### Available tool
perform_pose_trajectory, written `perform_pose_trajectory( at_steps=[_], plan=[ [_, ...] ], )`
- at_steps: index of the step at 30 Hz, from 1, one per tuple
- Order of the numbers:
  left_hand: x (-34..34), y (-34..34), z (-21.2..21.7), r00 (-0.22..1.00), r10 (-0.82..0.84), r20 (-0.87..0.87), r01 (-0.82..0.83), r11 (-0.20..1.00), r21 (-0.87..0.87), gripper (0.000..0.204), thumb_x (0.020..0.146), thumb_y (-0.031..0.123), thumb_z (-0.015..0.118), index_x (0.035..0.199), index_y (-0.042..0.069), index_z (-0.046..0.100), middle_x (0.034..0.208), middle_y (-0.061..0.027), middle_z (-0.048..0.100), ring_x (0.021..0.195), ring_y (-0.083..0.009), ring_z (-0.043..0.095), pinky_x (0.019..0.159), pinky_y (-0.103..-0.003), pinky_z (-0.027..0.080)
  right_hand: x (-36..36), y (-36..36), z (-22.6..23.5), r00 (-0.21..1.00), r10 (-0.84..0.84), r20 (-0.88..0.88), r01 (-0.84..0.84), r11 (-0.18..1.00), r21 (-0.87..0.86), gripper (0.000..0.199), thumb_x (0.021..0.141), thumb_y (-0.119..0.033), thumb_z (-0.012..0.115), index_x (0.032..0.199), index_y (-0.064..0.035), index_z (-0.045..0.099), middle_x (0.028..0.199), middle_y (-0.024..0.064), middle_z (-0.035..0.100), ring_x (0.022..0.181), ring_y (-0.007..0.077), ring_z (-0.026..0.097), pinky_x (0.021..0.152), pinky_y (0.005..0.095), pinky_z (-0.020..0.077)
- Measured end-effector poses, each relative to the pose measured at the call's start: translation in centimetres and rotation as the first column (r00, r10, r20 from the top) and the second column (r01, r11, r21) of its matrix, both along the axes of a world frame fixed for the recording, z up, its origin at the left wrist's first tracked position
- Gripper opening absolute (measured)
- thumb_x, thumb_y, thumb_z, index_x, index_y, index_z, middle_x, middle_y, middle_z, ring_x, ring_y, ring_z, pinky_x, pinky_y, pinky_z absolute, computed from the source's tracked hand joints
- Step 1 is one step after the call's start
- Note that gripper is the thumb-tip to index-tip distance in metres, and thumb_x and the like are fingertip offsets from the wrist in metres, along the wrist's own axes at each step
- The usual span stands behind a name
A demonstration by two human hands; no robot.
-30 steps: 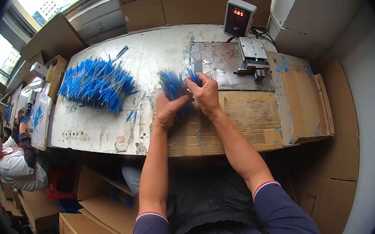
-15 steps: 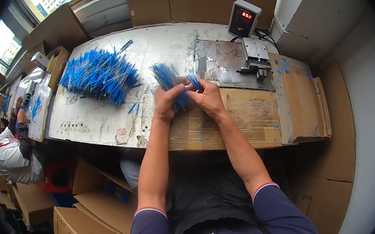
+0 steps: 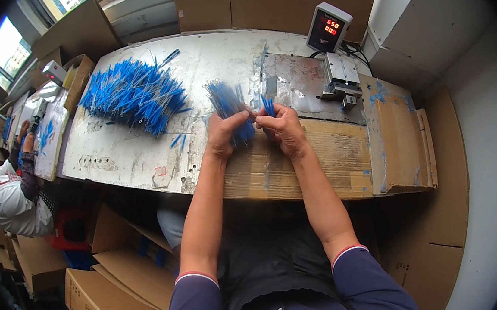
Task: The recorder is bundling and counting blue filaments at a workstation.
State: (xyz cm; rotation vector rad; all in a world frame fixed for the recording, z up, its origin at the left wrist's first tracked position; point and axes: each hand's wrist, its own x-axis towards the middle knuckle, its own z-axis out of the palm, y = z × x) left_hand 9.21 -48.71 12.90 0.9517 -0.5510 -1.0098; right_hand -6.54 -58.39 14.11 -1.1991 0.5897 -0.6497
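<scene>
Both your forearms reach forward from the lower edge, leaning slightly inward, the elbows a little bent and wider apart than the wrists. Your left hand [image 3: 221, 136] is closed around a thick bundle of thin blue strands [image 3: 226, 98], thumb laid across it and pointing toward the right; the bundle stands up out of the grip, its tips blurred. Your right hand [image 3: 287, 129] is just beside it, fingers curled and thumb bent in, pinching a small bunch of strands [image 3: 268, 105] that points up. You hold both over the near part of the worktop [image 3: 125, 162], close to the left end of a cardboard sheet [image 3: 328, 162]. A big heap of blue strands [image 3: 133, 94] lies to the left of your hands.
</scene>
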Motion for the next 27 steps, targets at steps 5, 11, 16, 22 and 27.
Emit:
perform_pose_trajectory(
  at_steps=[5, 11, 16, 22, 27],
  plan=[
    [0.5, -0.1, -0.5, 0.998, -0.041, 0.046, 0.041, 0.999, 0.011, 0.027, 0.085, 0.008, 0.077, 0.109, -0.001, 0.068, 0.098, -0.0119, 0.075, 0.088, -0.0194, 0.072, 0.082, -0.032, 0.058, -0.4, -0.6, 0.2, 0.972, 0.084, 0.219, -0.155, 0.931, 0.331, 0.019, 0.085, -0.004, 0.071, 0.104, -0.0015, 0.069, 0.085, 0.0066, 0.07, 0.07, 0.0091, 0.064, 0.055, 0.018, 0.0433],
    [-0.3, 0.0, 0.2, 0.998, -0.001, 0.061, -0.002, 0.999, 0.049, 0.029, 0.083, 0.009, 0.079, 0.109, 0.002, 0.068, 0.094, -0.0087, 0.074, 0.086, -0.0164, 0.071, 0.081, -0.03, 0.057, -0.7, -0.4, 0.1, 0.93, 0.114, 0.349, -0.255, 0.885, 0.389, 0.027, 0.084, -0.004, 0.067, 0.109, 0.0019, 0.073, 0.091, 0.0094, 0.073, 0.069, 0.0081, 0.061, 0.053, 0.0183, 0.0419],
    [-0.2, 0.2, 0.6, 0.998, -0.066, 0.021, 0.066, 0.997, 0.028, 0.029, 0.082, 0.008, 0.081, 0.108, 0.002, 0.068, 0.095, -0.0079, 0.074, 0.088, -0.0162, 0.071, 0.08, -0.03, 0.057, -0.8, 0.0, 0.0, 0.91, 0.124, 0.396, -0.234, 0.942, 0.242, 0.026, 0.087, -0.003, 0.071, 0.112, 0.003, 0.072, 0.093, 0.0083, 0.074, 0.064, 0.0058, 0.055, 0.05, 0.0187, 0.0385],
    [-0.7, 0.0, 0.3, 0.99, -0.012, 0.141, -0.002, 0.995, 0.098, 0.023, 0.082, 0.009, 0.081, 0.099, 0.0, 0.069, 0.085, -0.01, 0.074, 0.076, -0.0182, 0.071, 0.077, -0.032, 0.057, -1.0, -0.5, -0.4, 0.843, -0.042, 0.536, -0.092, 0.971, 0.219, 0.019, 0.091, -0.004, 0.077, 0.108, 0.0008, 0.072, 0.09, 0.005, 0.071, 0.06, 0.0046, 0.047, 0.048, 0.0213, 0.0317],
    [-0.7, 0.0, 0.3, 0.987, -0.002, 0.163, -0.013, 0.996, 0.088, 0.022, 0.082, 0.009, 0.081, 0.098, 0.0, 0.07, 0.085, -0.0098, 0.074, 0.075, -0.0182, 0.071, 0.075, -0.032, 0.057, -1.8, -2.1, 0.7, 0.728, -0.177, 0.662, 0.002, 0.967, 0.256, 0.016, 0.094, -0.012, 0.076, 0.107, -0.0022, 0.072, 0.095, 0.0036, 0.07, 0.073, 0.0086, 0.053, 0.052, 0.0212, 0.0351]
  ],
)
